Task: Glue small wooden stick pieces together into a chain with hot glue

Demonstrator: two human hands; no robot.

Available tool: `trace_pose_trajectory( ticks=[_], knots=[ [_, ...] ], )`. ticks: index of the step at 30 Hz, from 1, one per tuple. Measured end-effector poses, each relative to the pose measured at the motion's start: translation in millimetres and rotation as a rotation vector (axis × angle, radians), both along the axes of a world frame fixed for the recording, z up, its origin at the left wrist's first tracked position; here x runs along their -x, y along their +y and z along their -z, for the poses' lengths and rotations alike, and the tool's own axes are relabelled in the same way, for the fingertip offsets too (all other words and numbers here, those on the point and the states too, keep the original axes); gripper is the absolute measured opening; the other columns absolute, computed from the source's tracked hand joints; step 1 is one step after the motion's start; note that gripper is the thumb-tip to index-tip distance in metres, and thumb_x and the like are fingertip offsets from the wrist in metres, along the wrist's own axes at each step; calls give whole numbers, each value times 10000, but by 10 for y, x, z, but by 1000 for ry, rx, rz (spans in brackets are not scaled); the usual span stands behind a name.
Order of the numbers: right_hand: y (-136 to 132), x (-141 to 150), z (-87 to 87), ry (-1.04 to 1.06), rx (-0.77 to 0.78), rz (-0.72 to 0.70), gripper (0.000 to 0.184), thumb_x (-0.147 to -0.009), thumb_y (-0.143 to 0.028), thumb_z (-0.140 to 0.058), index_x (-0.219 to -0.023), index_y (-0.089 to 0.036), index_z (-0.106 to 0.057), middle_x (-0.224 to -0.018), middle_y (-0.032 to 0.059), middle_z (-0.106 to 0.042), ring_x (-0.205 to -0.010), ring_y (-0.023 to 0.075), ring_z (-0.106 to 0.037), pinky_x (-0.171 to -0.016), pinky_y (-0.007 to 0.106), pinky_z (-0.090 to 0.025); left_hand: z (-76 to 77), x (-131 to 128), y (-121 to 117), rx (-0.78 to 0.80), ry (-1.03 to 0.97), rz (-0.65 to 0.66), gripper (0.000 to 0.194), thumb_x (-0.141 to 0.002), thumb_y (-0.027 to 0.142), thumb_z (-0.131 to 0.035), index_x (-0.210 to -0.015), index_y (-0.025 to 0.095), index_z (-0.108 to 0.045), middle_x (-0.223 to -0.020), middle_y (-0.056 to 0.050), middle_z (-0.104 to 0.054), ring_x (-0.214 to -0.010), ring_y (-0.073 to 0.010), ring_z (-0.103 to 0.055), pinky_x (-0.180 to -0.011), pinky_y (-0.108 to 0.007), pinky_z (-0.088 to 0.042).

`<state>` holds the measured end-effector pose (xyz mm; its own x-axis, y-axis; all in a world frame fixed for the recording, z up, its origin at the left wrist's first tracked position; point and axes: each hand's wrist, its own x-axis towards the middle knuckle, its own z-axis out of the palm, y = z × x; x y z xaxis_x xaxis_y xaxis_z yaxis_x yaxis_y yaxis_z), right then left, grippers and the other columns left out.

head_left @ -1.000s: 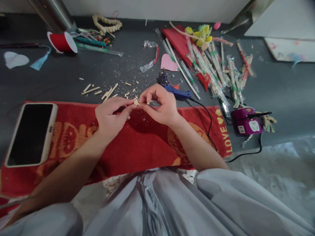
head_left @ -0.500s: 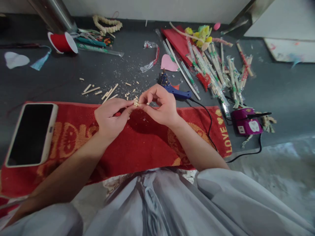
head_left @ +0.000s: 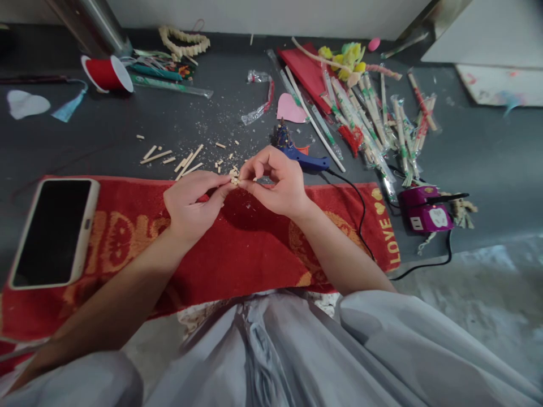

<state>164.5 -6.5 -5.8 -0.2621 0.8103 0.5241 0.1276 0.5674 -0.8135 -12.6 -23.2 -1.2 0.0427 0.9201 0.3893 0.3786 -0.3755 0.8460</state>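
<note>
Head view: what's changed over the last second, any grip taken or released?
Very little: the left hand has eased slightly toward the body, baring more of a pale stick beyond it. No visible grab or release; it and the right hand still pinch the small pale pieces. Glue gun, phone and towel stayed put.

A pale wall (head_left: 271, 17) stood behind the dark table (head_left: 51, 150), a metal post (head_left: 91, 28) rose at its back, and grey floor (head_left: 479, 294) lay before it.
</note>
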Motion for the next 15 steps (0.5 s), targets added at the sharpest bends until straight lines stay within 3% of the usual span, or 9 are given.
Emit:
trace_pose_trajectory(
  ticks=[7, 10, 15],
  knots=[
    [59, -71, -35, -105, -243, -9, 24, -905, -199, -619, -884, -189, -611, -830, -1, -687, -748, 84, -643, -699, 227, -550, 1, -6, -22, -1, 13, 58, 46, -805, 229, -725, -840, 257, -735, -757, 7, -673, -648, -105, -590, -638, -232, -479],
    [88, -94, -10, -176, -301, 6, 76, -927, -211, -597, -956, -206, -667, -871, 0, -714, -786, 88, -666, -728, 233, -555, 21, -9, -24, 35, -31, 70, 31, -805, 227, -717, -836, 230, -721, -739, 15, -647, -598, -81, -570, -573, -205, -457],
    [88, -92, 7, -193, -372, 41, 128, -908, -129, -589, -902, -193, -699, -864, -10, -725, -811, 84, -683, -728, 214, -558, 86, -12, 16, 62, -51, 94, 35, -804, 226, -674, -815, 196, -688, -699, 24, -630, -552, -70, -560, -507, -187, -434]
  ],
)
